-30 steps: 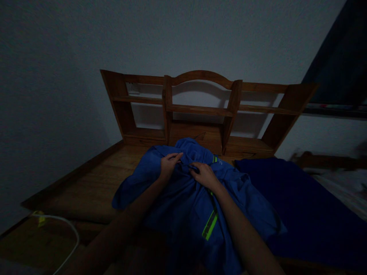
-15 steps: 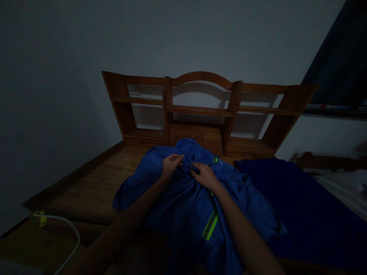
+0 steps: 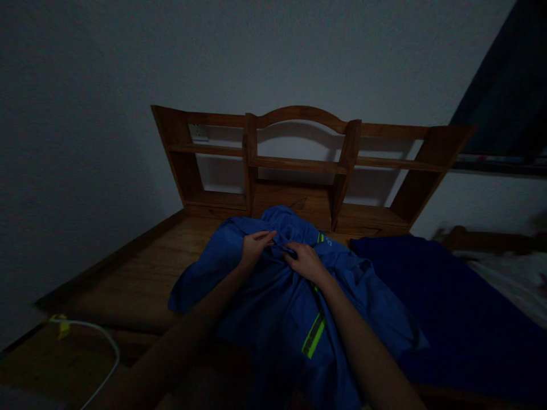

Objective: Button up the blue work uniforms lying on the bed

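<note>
A crumpled blue jacket with yellow-green reflective strips is spread over the wooden desk top in front of me. My left hand pinches fabric near the middle of the garment, thumb and fingers together. Close by on the right, my right hand grips another bit of the same cloth, its fingers curled. Between the two hands the fabric is drawn into folds. The fingertips are partly hidden in dim light, and whether a button or zip lies between them I cannot tell.
A wooden shelf unit stands at the back against the wall. Dark blue cloth covers the surface on the right. At the lower left a white cable with a yellow tag curves over the edge. The bare wooden top shows on the left.
My left fingertips have shifted very slightly to the right, toward my right hand. The jacket lies almost as before.
</note>
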Available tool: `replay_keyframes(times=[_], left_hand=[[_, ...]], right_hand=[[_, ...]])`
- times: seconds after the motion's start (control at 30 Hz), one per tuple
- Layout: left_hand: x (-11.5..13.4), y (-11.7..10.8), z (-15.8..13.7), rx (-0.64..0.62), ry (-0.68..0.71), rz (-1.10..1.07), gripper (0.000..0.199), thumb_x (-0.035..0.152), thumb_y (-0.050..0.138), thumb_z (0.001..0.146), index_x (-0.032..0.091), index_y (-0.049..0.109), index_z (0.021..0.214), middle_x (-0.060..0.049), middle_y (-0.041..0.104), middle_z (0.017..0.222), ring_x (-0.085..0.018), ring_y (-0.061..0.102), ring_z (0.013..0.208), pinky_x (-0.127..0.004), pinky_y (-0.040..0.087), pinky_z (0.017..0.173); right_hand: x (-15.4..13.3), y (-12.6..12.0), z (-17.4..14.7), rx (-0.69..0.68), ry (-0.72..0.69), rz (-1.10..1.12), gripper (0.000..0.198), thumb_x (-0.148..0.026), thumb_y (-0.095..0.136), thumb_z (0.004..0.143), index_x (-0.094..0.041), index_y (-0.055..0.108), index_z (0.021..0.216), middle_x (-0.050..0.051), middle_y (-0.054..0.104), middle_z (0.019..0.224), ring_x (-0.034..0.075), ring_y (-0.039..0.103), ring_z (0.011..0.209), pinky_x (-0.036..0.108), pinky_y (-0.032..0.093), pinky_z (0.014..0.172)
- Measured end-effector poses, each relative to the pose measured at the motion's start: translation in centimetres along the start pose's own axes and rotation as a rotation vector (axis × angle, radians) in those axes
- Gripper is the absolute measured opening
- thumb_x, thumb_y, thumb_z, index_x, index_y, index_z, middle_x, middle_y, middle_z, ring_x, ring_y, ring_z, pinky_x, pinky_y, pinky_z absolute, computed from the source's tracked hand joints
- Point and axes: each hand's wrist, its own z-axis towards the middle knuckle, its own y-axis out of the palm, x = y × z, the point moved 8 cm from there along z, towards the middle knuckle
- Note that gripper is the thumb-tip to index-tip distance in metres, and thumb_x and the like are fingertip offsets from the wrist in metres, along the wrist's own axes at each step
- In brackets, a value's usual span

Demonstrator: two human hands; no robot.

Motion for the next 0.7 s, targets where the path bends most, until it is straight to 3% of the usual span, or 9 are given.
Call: replay_keyframes(times=[0.33,0.47,0.7], left_hand=[[-0.4,-0.1,0.4,-0.016,0.048,0.131,0.031,0.04,0.076,0.056,0.015,0.071,0.073,-0.003,0.068,0.066,-0.017,0.063,0.062,-0.025,0.051,0.058],[-0.3,-0.2,0.5,-0.03,0.038,0.093,0.026,0.039,0.073,0.059,0.016,0.063,0.063,0.001,0.063,0.057,-0.014,0.061,0.057,-0.022,0.05,0.053],[-1.4,-0.3,1.0,-0.053,0.003,0.068,0.035,0.047,0.07,0.062,0.018,0.052,0.066,0.004,0.056,0.05,-0.014,0.059,0.048,-0.024,0.049,0.047]], right_hand=[[0.1,0.0,0.0,0.001,0.017,0.003,0.03,-0.032,0.047,0.087,-0.023,0.059,0.113,0.003,0.064,0.113,0.017,0.058,0.104,0.026,0.042,0.088],[0.1,0.0,0.0,0.011,0.012,-0.005,0.03,-0.032,0.046,0.087,-0.024,0.059,0.112,0.002,0.064,0.113,0.017,0.058,0.104,0.026,0.042,0.089],[-0.1,-0.1,0.0,0.014,0.019,-0.013,0.029,-0.031,0.048,0.086,-0.024,0.06,0.112,0.001,0.064,0.112,0.017,0.058,0.105,0.026,0.042,0.09]])
